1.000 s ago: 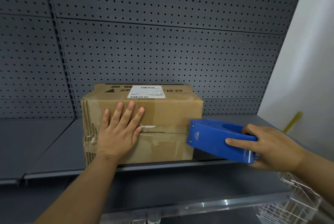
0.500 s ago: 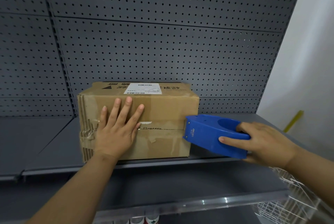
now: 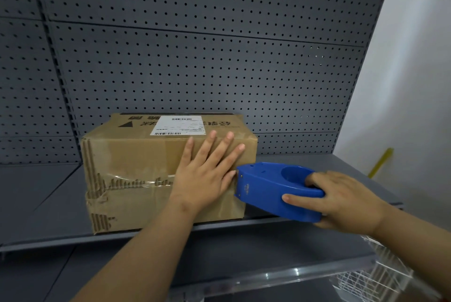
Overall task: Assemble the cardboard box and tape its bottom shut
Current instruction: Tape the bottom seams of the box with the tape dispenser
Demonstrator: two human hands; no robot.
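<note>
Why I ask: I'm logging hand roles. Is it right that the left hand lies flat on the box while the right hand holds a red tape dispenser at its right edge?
Not quite: the tape dispenser is blue, as the head view shows. The left hand does lie flat on the box, and the right hand holds the dispenser.

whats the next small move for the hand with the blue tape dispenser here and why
Probably draw the blue plastic tape dispenser rightward round the box corner. The right hand grips it with its front edge at the right end of the brown cardboard box; the left hand presses flat on the seam, where clear tape already runs across.
</note>
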